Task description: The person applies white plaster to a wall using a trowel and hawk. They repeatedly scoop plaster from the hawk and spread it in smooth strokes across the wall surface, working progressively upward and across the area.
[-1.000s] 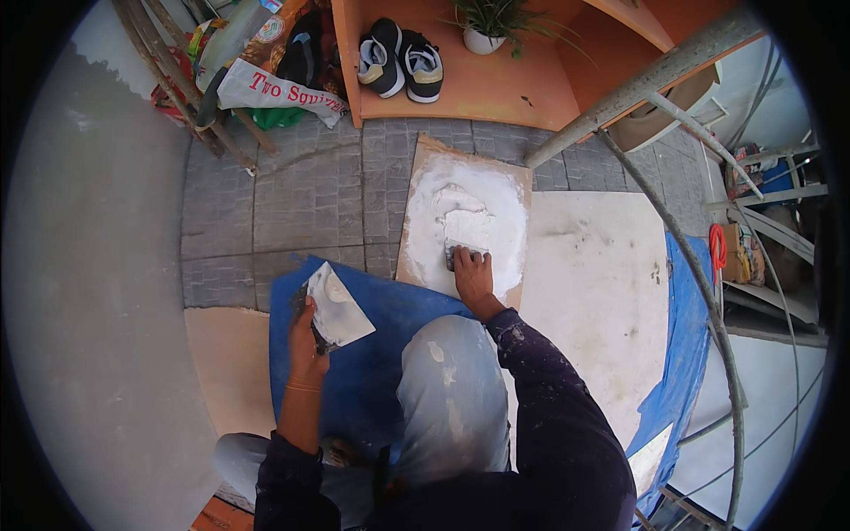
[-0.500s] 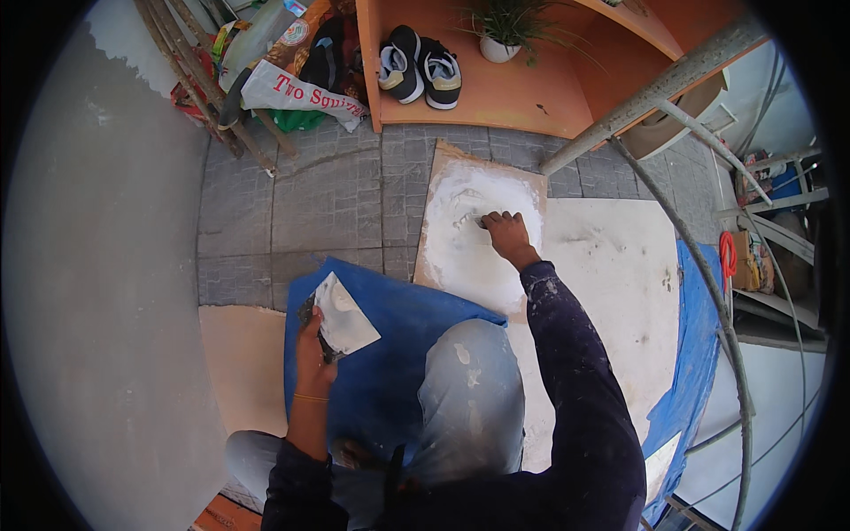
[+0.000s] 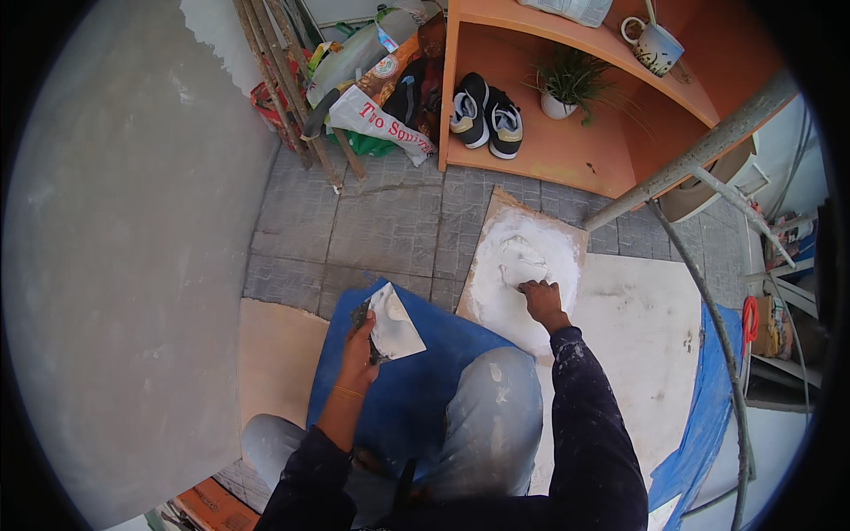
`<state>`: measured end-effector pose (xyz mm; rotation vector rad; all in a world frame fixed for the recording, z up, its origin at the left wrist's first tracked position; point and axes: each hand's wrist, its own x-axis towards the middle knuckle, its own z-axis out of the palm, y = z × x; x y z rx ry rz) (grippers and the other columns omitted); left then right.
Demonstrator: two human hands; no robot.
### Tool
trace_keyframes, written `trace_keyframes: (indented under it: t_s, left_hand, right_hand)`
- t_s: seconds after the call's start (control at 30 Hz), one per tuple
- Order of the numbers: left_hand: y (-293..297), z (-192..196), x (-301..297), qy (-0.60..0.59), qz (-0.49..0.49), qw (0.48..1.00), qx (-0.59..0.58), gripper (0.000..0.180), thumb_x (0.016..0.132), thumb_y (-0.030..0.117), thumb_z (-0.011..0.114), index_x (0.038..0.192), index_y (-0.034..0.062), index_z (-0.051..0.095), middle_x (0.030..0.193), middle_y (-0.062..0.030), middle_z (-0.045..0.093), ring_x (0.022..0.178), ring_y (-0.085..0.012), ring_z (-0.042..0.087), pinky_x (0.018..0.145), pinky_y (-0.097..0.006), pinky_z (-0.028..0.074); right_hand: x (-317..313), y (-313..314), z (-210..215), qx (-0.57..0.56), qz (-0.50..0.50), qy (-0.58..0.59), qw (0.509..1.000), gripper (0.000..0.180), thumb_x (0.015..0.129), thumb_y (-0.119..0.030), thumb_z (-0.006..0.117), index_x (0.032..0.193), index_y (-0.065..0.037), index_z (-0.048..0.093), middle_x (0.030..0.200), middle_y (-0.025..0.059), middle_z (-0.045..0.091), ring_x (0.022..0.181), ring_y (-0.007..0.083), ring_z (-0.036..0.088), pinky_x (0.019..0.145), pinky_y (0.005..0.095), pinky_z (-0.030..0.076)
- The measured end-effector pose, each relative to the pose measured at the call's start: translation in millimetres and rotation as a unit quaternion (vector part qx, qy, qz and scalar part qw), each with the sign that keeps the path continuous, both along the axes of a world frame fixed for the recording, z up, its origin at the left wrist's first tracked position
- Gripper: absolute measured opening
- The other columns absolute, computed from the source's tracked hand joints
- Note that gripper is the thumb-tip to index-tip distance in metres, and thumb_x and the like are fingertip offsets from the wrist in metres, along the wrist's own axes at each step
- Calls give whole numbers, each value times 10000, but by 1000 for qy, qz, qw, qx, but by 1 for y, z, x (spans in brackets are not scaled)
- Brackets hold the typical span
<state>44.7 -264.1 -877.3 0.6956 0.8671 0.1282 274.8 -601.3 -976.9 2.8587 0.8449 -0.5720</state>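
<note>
My left hand (image 3: 358, 352) is closed around the dark handle of a wide flat putty blade (image 3: 397, 326). White paste is smeared over part of that blade, which is held above the blue sheet (image 3: 425, 376) by my knees. Farther forward and to the right, my right hand (image 3: 544, 303) is down at a board with brown edges (image 3: 498, 202). Its fingers are closed at the white paste (image 3: 522, 257) spread over the board; whatever they grip is hidden beneath them. The paste lies thicker and ridged just beyond the fingers.
Black shoes (image 3: 487, 119) and a potted plant (image 3: 560, 104) stand in an orange shelf (image 3: 549, 168) ahead. A metal pole frame (image 3: 708, 155) slants across the right side. Wooden poles (image 3: 283, 80) and bags (image 3: 381, 115) lean at the far left, beside a grey wall (image 3: 133, 265).
The view has shifted, so the scene sits lower and farther right. Over the board, my right hand has come nearer to me. The left hand still holds the putty blade.
</note>
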Motion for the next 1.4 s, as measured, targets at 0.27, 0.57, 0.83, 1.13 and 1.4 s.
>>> trace_keyframes:
  t_s: [0.27,0.57,0.83,1.13,1.4]
  left_hand:
    - [-44,-9,80,-38,-94,994,-28,347,979,255,587,1247,35,585,1179,-61,648,1049,-182,635,909,-325,505]
    - [-140,59,171,-71,-240,963,-95,315,984,272,579,1192,36,597,1098,-64,667,964,-178,667,865,-352,549]
    - [-160,143,149,-148,-274,917,-248,388,1000,365,529,1272,88,541,1171,-83,640,1049,-199,650,893,-379,554]
    - [-123,189,112,-191,-250,931,-186,419,999,367,532,1293,69,522,1187,-72,629,1057,-187,637,875,-350,551]
    - [-119,182,101,-208,-189,946,-160,416,1007,298,529,1336,45,495,1244,-91,613,1110,-205,617,928,-352,519]
  right_hand:
    - [-18,-60,71,431,-299,159,837,398,1006,-305,513,1252,1,576,1052,140,666,915,223,645,873,363,518]
    - [-56,-51,236,648,-229,141,713,447,1049,-306,430,1352,20,469,1213,107,595,1031,185,610,936,353,493]
    - [-73,-25,290,514,192,-74,833,825,578,86,760,1298,-274,576,1395,93,460,1286,405,425,1017,465,447]
    - [-88,2,311,501,238,-82,828,749,563,-2,799,1192,-384,656,1370,38,481,1266,372,459,988,426,494]
    - [-82,8,317,451,211,-124,858,727,573,9,769,1211,-322,661,1357,60,492,1272,379,442,1030,453,456]
